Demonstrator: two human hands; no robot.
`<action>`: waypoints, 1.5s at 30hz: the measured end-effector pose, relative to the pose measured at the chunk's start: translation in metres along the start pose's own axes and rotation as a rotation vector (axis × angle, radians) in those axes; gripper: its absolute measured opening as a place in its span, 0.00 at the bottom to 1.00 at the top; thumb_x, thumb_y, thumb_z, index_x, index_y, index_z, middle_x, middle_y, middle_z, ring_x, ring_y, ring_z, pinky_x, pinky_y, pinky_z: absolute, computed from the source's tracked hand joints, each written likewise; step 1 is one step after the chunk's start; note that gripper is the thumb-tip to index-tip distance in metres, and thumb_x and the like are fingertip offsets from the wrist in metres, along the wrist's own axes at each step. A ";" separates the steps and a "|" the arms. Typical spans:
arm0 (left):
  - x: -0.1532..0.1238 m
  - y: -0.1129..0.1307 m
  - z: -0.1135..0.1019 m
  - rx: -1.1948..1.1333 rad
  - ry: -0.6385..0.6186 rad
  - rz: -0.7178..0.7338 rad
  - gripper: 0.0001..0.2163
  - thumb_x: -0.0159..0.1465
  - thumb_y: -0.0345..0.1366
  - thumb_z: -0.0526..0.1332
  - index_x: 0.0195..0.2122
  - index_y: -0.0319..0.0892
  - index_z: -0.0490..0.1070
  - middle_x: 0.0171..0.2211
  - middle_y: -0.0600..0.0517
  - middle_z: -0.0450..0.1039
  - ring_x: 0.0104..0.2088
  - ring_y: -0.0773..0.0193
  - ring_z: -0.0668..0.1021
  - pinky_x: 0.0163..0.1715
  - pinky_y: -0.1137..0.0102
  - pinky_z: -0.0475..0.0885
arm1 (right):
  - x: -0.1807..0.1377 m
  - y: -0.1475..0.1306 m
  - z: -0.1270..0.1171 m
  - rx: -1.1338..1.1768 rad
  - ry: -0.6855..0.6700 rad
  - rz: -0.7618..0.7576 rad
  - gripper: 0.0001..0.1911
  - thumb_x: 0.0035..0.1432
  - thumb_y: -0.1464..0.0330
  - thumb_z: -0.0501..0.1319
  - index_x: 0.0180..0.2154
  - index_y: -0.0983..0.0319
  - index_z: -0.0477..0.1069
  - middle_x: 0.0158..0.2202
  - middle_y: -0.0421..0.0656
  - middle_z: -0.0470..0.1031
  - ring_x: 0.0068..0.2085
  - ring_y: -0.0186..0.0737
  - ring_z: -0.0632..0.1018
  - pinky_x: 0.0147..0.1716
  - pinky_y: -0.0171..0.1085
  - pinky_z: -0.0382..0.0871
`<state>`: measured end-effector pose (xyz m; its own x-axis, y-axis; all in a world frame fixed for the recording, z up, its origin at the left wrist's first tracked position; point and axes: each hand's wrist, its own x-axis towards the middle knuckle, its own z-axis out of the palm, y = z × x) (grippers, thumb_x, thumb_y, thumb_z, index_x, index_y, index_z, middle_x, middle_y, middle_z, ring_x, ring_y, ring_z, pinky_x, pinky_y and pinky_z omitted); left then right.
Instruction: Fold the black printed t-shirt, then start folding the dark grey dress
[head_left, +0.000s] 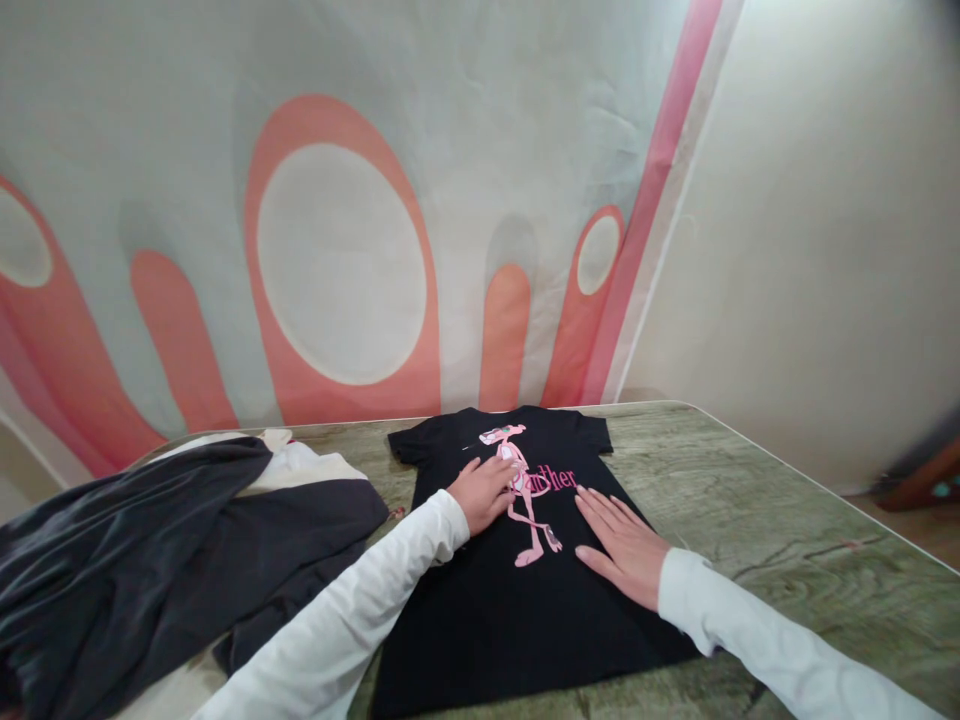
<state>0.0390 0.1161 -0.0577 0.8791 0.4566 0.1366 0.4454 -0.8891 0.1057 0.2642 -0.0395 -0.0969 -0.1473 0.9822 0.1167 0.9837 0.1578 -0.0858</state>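
A black T-shirt with a pink cartoon figure and pink lettering lies spread flat, front up, on the table. My left hand rests flat on its chest, fingers stretched out and touching the pink print. My right hand lies palm down on the shirt's right side, fingers straight and together, just right of the figure's legs. Both arms wear white long sleeves. Neither hand holds anything.
A heap of dark grey and cream clothes sits on the table's left part, next to the shirt. The greenish wood-grain table extends right to a rounded edge. A wall with orange shapes stands right behind it.
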 end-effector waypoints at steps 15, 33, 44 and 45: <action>-0.016 0.031 0.021 0.056 -0.056 0.038 0.26 0.61 0.54 0.41 0.59 0.50 0.48 0.60 0.52 0.45 0.59 0.57 0.52 0.55 0.56 0.44 | -0.031 0.039 0.005 -0.129 0.020 0.363 0.40 0.54 0.47 0.37 0.58 0.67 0.49 0.60 0.49 0.49 0.60 0.46 0.50 0.57 0.49 0.43; -0.018 0.030 0.018 0.065 -0.040 0.093 0.26 0.62 0.54 0.40 0.58 0.50 0.48 0.60 0.51 0.46 0.59 0.55 0.52 0.54 0.55 0.47 | -0.074 0.063 -0.016 0.071 0.095 0.374 0.30 0.58 0.55 0.41 0.51 0.68 0.63 0.52 0.52 0.64 0.54 0.46 0.63 0.53 0.46 0.56; -0.019 0.029 0.013 0.058 -0.041 0.120 0.26 0.62 0.54 0.39 0.59 0.50 0.47 0.60 0.51 0.45 0.59 0.54 0.52 0.54 0.55 0.48 | -0.064 0.053 -0.018 0.351 0.193 0.457 0.21 0.53 0.56 0.50 0.42 0.63 0.65 0.20 0.38 0.68 0.23 0.37 0.70 0.27 0.38 0.65; -0.019 0.029 0.014 0.062 -0.040 0.118 0.26 0.62 0.54 0.39 0.59 0.50 0.47 0.60 0.50 0.45 0.58 0.54 0.52 0.54 0.55 0.48 | -0.064 0.053 -0.017 0.359 0.184 0.467 0.21 0.52 0.56 0.51 0.42 0.63 0.66 0.18 0.37 0.67 0.22 0.37 0.70 0.26 0.37 0.65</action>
<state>0.0378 0.0816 -0.0708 0.9317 0.3478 0.1048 0.3466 -0.9375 0.0302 0.3274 -0.0956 -0.0916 0.3419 0.9273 0.1524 0.8395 -0.2285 -0.4929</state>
